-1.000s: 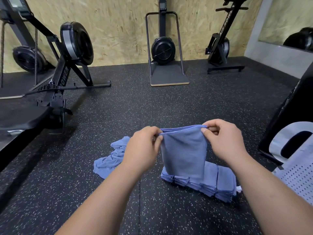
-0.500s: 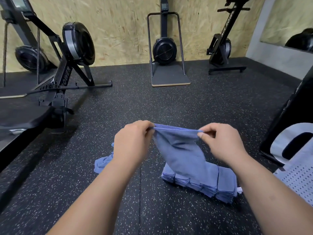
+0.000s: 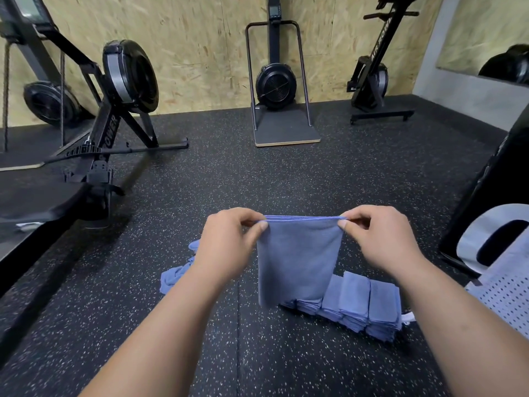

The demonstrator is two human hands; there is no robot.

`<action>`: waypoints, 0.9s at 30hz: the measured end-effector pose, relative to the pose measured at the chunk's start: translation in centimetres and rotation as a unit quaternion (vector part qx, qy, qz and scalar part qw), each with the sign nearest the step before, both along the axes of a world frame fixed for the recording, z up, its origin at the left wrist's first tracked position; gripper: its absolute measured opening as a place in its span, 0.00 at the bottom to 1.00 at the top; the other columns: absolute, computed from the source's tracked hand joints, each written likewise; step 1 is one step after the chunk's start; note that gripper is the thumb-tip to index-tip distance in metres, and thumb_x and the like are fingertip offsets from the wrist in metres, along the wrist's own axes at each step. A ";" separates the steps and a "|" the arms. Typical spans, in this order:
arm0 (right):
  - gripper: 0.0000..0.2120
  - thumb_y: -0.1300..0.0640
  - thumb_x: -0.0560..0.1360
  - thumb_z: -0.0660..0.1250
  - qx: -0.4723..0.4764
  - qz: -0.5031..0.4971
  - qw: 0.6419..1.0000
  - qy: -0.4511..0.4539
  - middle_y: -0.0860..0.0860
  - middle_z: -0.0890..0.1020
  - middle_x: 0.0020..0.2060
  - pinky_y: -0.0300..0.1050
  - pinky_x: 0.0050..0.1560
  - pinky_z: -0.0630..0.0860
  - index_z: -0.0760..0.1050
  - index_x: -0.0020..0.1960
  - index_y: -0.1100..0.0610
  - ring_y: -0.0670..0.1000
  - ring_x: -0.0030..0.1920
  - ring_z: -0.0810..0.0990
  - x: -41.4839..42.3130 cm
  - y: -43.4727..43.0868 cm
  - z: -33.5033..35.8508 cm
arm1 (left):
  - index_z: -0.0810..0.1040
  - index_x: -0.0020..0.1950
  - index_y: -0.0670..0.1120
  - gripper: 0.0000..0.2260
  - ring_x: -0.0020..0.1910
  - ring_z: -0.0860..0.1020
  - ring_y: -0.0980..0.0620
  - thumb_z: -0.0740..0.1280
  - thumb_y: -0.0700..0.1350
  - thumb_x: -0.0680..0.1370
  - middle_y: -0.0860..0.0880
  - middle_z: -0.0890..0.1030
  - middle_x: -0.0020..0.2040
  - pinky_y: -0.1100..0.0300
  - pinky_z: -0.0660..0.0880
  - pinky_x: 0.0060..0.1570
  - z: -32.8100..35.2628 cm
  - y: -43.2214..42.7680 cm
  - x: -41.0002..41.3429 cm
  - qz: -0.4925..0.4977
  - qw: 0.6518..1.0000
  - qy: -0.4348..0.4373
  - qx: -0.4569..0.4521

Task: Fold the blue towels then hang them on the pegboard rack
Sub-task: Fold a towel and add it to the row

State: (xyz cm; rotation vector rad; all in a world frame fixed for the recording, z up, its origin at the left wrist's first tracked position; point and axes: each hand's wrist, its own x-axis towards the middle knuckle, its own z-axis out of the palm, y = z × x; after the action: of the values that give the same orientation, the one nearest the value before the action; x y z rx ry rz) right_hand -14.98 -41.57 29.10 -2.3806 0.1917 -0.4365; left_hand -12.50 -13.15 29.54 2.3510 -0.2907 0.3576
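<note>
Towel [image 3: 297, 259] in blue is hanging folded between the left hand [image 3: 229, 245] and the right hand [image 3: 380, 239], each grip pinching a top corner above the speckled floor [image 3: 257, 181]. Behind it, a row of folded towels [image 3: 363, 305] is lying on the floor, with a crumpled pile [image 3: 174, 276] showing past the left forearm. Lettering ending "OWER" is reading along the rowing machine [image 3: 114, 110] at left, and "AIRROW" is running up the upright machine [image 3: 375, 67] by the wall.

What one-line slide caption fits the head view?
Left hand and right hand hold a blue towel up by its top corners above a row of folded towels.
</note>
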 end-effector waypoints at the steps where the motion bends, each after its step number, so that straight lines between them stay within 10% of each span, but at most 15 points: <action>1: 0.06 0.52 0.78 0.76 0.009 0.008 1.000 0.004 0.38 0.83 0.35 0.33 0.37 0.67 0.84 0.44 0.42 0.37 0.37 0.78 0.0 0.0 0.0 | 0.88 0.48 0.55 0.03 0.45 0.84 0.60 0.75 0.47 0.79 0.61 0.86 0.43 0.59 0.79 0.51 0.2 0.0 0.0 0.003 0.998 0.020 -0.053; 6: 0.06 0.53 0.80 0.74 0.066 0.045 0.997 -0.006 0.40 0.85 0.39 0.44 0.44 0.75 0.82 0.46 0.43 0.43 0.42 0.82 0.6 0.1 -0.4 | 0.86 0.53 0.57 0.08 0.42 0.84 0.47 0.78 0.44 0.78 0.54 0.86 0.41 0.51 0.82 0.48 1.0 0.4 0.2 0.011 0.981 0.032 -0.193; 10: 0.02 0.55 0.82 0.72 0.183 0.087 0.979 -0.023 0.43 0.88 0.44 0.48 0.51 0.78 0.83 0.52 0.48 0.49 0.47 0.84 0.2 0.6 0.2 | 0.86 0.56 0.56 0.06 0.44 0.82 0.61 0.74 0.47 0.80 0.60 0.85 0.43 0.64 0.77 0.51 1.4 0.9 -0.1 0.036 0.998 -0.028 -0.038; 17: 0.06 0.63 0.80 0.73 0.240 0.144 0.956 -0.089 0.47 0.87 0.45 0.38 0.52 0.81 0.83 0.52 0.52 0.44 0.46 0.84 -0.2 2.7 0.9 | 0.81 0.56 0.54 0.04 0.55 0.78 0.44 0.68 0.47 0.83 0.53 0.84 0.51 0.47 0.75 0.57 0.8 -0.2 -0.6 0.132 0.986 -0.095 0.045; 21: 0.08 0.64 0.79 0.74 0.214 0.207 0.949 -0.105 0.48 0.87 0.44 0.39 0.50 0.80 0.84 0.52 0.51 0.50 0.44 0.84 -0.8 4.4 1.3 | 0.77 0.71 0.52 0.18 0.66 0.75 0.51 0.70 0.52 0.81 0.56 0.81 0.65 0.51 0.71 0.69 1.3 -1.7 -1.2 -0.057 0.988 -0.139 0.044; 27: 0.11 0.63 0.78 0.76 0.190 0.265 0.943 -0.058 0.47 0.88 0.45 0.40 0.51 0.81 0.82 0.57 0.51 0.46 0.46 0.86 -0.8 4.7 0.9 | 0.85 0.57 0.56 0.06 0.49 0.80 0.54 0.73 0.50 0.80 0.59 0.84 0.48 0.50 0.77 0.54 0.7 -2.5 -1.8 -0.130 0.987 -0.089 -0.004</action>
State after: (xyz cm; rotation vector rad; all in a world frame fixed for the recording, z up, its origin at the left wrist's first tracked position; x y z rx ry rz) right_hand -15.80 -36.83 29.97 -1.9150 -0.3822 -0.2485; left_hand -14.25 -15.69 30.25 2.2395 -0.6732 0.4405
